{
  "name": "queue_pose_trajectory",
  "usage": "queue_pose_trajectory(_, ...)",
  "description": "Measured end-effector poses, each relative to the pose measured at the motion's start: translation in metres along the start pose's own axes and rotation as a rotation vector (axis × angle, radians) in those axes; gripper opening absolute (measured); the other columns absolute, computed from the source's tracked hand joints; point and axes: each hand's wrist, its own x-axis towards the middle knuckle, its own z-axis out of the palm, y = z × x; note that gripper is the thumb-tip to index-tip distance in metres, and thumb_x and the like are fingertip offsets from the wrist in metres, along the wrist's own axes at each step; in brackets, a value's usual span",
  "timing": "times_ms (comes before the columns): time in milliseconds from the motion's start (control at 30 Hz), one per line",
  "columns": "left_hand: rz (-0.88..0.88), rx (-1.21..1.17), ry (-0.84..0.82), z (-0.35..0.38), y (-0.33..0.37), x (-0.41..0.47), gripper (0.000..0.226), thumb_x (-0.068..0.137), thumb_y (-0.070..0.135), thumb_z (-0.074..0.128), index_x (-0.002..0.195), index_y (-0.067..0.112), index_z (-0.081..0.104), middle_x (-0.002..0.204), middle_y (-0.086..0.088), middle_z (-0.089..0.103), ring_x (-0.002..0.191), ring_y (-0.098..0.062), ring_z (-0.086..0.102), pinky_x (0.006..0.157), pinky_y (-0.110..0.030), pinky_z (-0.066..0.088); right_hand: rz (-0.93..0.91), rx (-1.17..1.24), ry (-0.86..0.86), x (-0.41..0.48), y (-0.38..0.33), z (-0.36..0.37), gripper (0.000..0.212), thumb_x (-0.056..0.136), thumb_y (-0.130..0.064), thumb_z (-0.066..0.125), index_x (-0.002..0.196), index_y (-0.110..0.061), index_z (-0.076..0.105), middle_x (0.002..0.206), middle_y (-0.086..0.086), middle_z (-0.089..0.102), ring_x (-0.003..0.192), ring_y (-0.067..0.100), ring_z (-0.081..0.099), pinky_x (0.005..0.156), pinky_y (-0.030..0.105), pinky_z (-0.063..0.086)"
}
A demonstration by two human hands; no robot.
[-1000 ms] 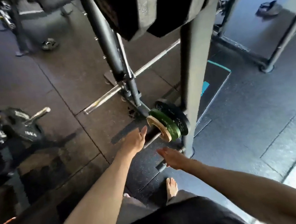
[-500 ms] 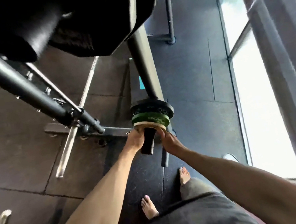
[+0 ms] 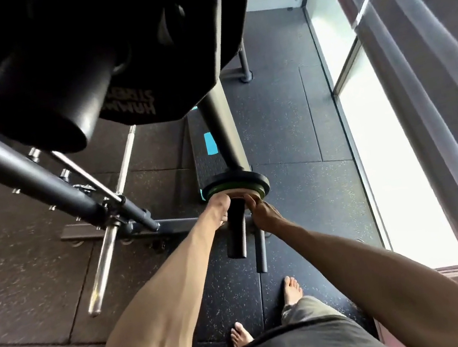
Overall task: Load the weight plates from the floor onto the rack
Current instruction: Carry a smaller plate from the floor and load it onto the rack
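Tan plate [image 3: 253, 193] on low rack peg [image 3: 235, 232] — left hand [image 3: 219, 212], right hand [image 3: 261, 213] flank peg, straight fingers pressing its face, likely seating it against green plate [image 3: 264, 191].

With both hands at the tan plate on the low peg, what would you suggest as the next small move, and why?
Probably one short push along the peg to seat the tan plate against the green plate, then let go. The left hand and right hand flank the peg and touch the tan plate; whether it already sits flush is hard to tell.
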Motion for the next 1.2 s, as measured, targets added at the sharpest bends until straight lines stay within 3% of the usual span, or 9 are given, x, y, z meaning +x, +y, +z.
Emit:
queue_pose_trajectory(133,-0.007,0.033,-0.026,-0.006,0.014,0.008,0.048,0.100,0.006,0.019,0.138,-0.009,0.045,0.141,-0.032,0.046,0.122,-0.045,0.055,0.110,-0.050,0.038,0.024,0.055,0.015,0.010,-0.006,-0.006,0.053,0.108,-0.041,0.020,0.146,-0.012,0.044,0.139,0.020,0.054,0.129,0.034,0.051,0.100,0.034,0.038)
queue_pose_trajectory(200,0.018,0.040,-0.016,-0.007,0.020,0.011,0.048,0.100,0.006,0.020,0.137,-0.009,0.046,0.139,-0.032,0.048,0.103,-0.040,0.064,0.098,-0.045,0.050,0.051,0.082,0.018,0.020,-0.008,-0.010,0.055,0.108,-0.041,0.021,0.133,-0.005,0.055,0.126,0.025,0.061,0.120,0.035,0.057,0.095,0.033,0.041)
queue_pose_trajectory(267,0.028,0.087,-0.019,-0.010,0.025,0.014,0.048,0.100,0.006,0.020,0.137,-0.008,0.047,0.119,-0.029,0.063,0.083,-0.033,0.064,0.080,-0.039,0.054,0.062,0.080,0.013,0.025,-0.011,-0.014,0.053,0.108,-0.041,0.022,0.110,-0.005,0.061,0.106,0.025,0.063,0.103,0.029,0.060,0.090,0.032,0.042)
queue_pose_trajectory(333,0.003,0.201,-0.047,-0.012,0.029,0.011,0.048,0.102,0.012,0.020,0.137,-0.006,0.048,0.103,-0.020,0.063,0.081,-0.025,0.059,0.078,-0.038,0.048,0.063,0.056,0.011,0.026,-0.012,-0.015,0.049,0.108,-0.041,0.021,0.099,-0.008,0.057,0.096,0.019,0.058,0.092,0.021,0.053,0.088,0.032,0.042)
queue_pose_trajectory(433,-0.063,0.398,-0.093,-0.018,0.034,0.002,0.046,0.105,0.020,0.023,0.142,-0.002,0.040,0.137,-0.023,0.052,0.114,-0.032,0.060,0.086,-0.040,0.043,0.052,0.057,0.001,0.024,-0.013,-0.015,0.057,0.108,-0.040,0.021,0.114,0.000,0.061,0.109,0.026,0.063,0.105,0.028,0.059,0.094,0.033,0.042)
queue_pose_trajectory(567,0.132,0.807,0.147,-0.024,0.043,-0.006,0.039,0.097,0.025,0.046,0.127,0.003,0.058,0.123,-0.017,0.066,0.111,-0.033,0.065,0.088,-0.036,0.051,0.005,-0.076,-0.017,0.012,-0.020,-0.030,0.051,0.108,-0.035,0.022,0.142,-0.007,0.048,0.136,0.023,0.056,0.128,0.035,0.052,0.104,0.037,0.039)
queue_pose_trajectory(667,0.316,0.919,0.280,-0.022,0.054,-0.020,0.043,0.097,0.033,0.046,0.126,0.003,0.055,0.126,-0.016,0.062,0.115,-0.034,0.061,0.089,-0.036,0.049,0.004,-0.134,0.071,-0.006,-0.028,-0.047,0.041,0.105,-0.030,0.040,0.130,-0.004,0.057,0.126,0.019,0.061,0.119,0.033,0.057,0.093,0.035,0.044)
queue_pose_trajectory(833,0.552,0.848,0.325,0.012,0.086,-0.053,0.043,0.096,0.033,0.049,0.121,0.000,0.060,0.123,-0.020,0.065,0.115,-0.036,0.062,0.093,-0.040,0.050,0.061,-0.183,0.172,-0.041,-0.041,-0.089,0.028,0.097,-0.030,0.053,0.100,-0.004,0.065,0.092,0.014,0.062,0.083,0.027,0.059,0.069,0.031,0.042)
queue_pose_trajectory(1200,0.985,0.186,0.213,0.085,0.243,-0.211,0.027,0.092,0.012,0.050,0.101,-0.003,0.071,0.108,-0.024,0.071,0.107,-0.036,0.066,0.093,-0.041,0.053,-0.079,-0.282,0.674,-0.146,-0.104,-0.271,0.037,0.099,-0.032,0.042,0.119,-0.010,0.062,0.119,0.011,0.067,0.112,0.031,0.064,0.088,0.037,0.050)
